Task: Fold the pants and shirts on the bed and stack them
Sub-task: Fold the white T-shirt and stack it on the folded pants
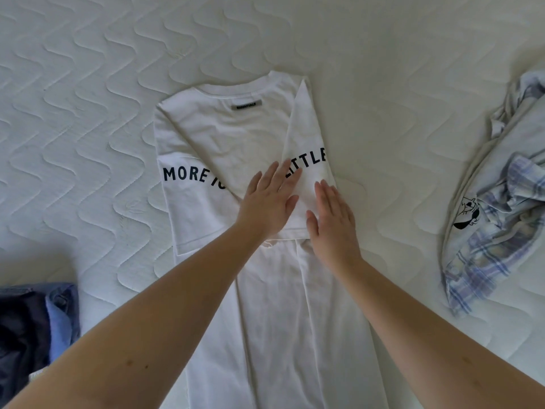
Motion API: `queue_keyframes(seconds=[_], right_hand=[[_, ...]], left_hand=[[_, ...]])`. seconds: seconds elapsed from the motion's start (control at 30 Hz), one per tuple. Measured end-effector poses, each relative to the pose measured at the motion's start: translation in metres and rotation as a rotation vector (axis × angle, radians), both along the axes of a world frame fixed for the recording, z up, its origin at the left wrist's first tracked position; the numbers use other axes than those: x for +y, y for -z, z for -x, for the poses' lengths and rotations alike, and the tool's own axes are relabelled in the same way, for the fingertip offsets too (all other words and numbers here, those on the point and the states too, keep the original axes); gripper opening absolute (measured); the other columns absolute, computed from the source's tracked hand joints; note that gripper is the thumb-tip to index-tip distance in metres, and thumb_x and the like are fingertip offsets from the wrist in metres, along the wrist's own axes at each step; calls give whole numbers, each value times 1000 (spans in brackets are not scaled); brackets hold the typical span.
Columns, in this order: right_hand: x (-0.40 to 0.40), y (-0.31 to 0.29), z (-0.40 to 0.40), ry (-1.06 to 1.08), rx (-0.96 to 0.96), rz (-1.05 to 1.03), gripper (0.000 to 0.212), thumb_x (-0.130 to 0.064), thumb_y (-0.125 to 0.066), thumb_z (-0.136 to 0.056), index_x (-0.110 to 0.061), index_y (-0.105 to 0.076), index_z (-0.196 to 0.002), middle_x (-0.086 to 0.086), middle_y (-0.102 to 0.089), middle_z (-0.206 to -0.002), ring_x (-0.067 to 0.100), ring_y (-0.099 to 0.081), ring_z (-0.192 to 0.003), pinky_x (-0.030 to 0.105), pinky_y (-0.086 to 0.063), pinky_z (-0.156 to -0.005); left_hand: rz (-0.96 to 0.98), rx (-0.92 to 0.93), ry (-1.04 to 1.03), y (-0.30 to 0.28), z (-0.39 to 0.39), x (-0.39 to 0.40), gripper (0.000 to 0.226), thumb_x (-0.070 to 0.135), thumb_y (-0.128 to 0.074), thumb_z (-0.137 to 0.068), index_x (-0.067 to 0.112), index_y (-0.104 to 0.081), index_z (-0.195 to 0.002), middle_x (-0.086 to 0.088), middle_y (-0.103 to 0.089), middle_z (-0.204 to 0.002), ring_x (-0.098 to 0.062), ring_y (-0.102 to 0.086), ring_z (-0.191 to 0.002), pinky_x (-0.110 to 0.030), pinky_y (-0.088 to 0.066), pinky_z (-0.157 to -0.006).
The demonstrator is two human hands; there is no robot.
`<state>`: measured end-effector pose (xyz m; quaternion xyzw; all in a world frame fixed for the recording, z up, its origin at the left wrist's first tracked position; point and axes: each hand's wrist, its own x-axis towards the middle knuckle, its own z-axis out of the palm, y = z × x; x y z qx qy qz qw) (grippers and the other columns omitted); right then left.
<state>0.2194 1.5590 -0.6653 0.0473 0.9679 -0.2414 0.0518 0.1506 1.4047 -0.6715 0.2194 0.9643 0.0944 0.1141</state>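
A white T-shirt (224,137) lies flat in the middle of the quilted bed (88,84), collar away from the person, with both its sleeves folded in over the body. Dark capital letters run across it: "MORE" is plain on the left side, followed by letters partly hidden, and "ITTLE" shows on the folded-in right flap. A small grey label sits just under the collar; its writing is too blurred to read.

The left hand (269,202) lies palm down on the T-shirt just below the lettering, fingers straight and slightly spread, covering part of the print. The right hand (331,219) rests flat beside it on the lower edge of the folded flap, fingers straight and close together. Neither hand grips the cloth. Both bare forearms reach in from the near edge.

Well to the right of the T-shirt lies a crumpled heap of blue plaid clothing (498,231) with a pale garment bearing a small black drawing. To the T-shirt's lower left sits a pile of dark and blue denim clothes (35,326).
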Motion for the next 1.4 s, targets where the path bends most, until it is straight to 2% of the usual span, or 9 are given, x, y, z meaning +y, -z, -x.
queue_keyframes(seconds=[0.17,0.33,0.53,0.63,0.77,0.93,1.03,1.1,1.4], right_hand=[[21,19,13,-154,-149,-119,63,-42,-29,-104,-18,-4,-156,-4,0,-164,11,1,-151,28,0,-121],[26,17,19,-170,-77,-102,60,-38,-38,-103,-12,-20,-155,3,-15,-163,16,-12,-150,34,-11,-122],[21,13,42,-90,-45,14,57,-31,-44,-102,-10,-29,-152,5,-28,-159,19,-24,-148,36,-22,-120],[18,12,53,-57,-49,62,55,-32,-44,-101,-11,-33,-151,5,-36,-155,20,-29,-145,37,-27,-117],[16,12,56,-11,-21,79,51,-30,-49,-99,-10,-42,-146,6,-44,-149,24,-39,-140,41,-35,-112],[12,16,53,6,31,17,54,-34,-39,-98,-11,-42,-147,4,-39,-153,23,-34,-143,43,-31,-115],[11,21,51,-60,70,-74,56,-32,-42,-96,-13,-39,-149,1,-30,-158,20,-26,-147,42,-24,-118],[14,26,49,-99,39,-124,57,-34,-42,-98,-16,-34,-151,0,-25,-160,18,-20,-149,43,-23,-118],[17,31,47,-128,2,-193,57,-37,-37,-100,-16,-31,-153,1,-22,-161,17,-16,-150,44,-26,-117]], left_hand=[[-78,-117,26,8,36,4,50,40,-28,-105,27,-26,-154,4,-14,-164,-21,-14,-150,-40,-15,-121],[-431,-171,-185,-2,91,19,47,17,-50,-99,8,-40,-144,-15,-32,-151,-33,-41,-134,-43,-36,-111],[-534,-365,-512,-18,188,56,38,29,-50,-101,13,-52,-136,-4,-62,-120,-20,-58,-106,-21,-44,-87],[-503,-391,-545,-23,226,69,34,34,-47,-102,9,-64,-118,-5,-62,-98,-21,-58,-87,-22,-47,-67],[-388,-522,-544,-27,258,84,36,36,-53,-100,3,-66,-105,-15,-66,-93,-33,-70,-89,-37,-57,-79],[-174,-369,-375,-26,275,97,31,37,-63,-93,7,-68,-86,-15,-74,-87,-27,-73,-75,-28,-55,-80],[-65,-247,-303,-22,277,106,33,41,-66,-90,8,-69,-88,-10,-73,-82,-23,-67,-56,-28,-55,-71],[-45,-173,-268,-16,273,110,32,41,-65,-90,9,-64,-95,-9,-70,-91,-26,-64,-66,-34,-54,-73],[-354,-238,-236,-8,260,98,19,19,-54,-98,9,-56,-115,-7,-53,-94,-23,-57,-75,-30,-52,-53]])
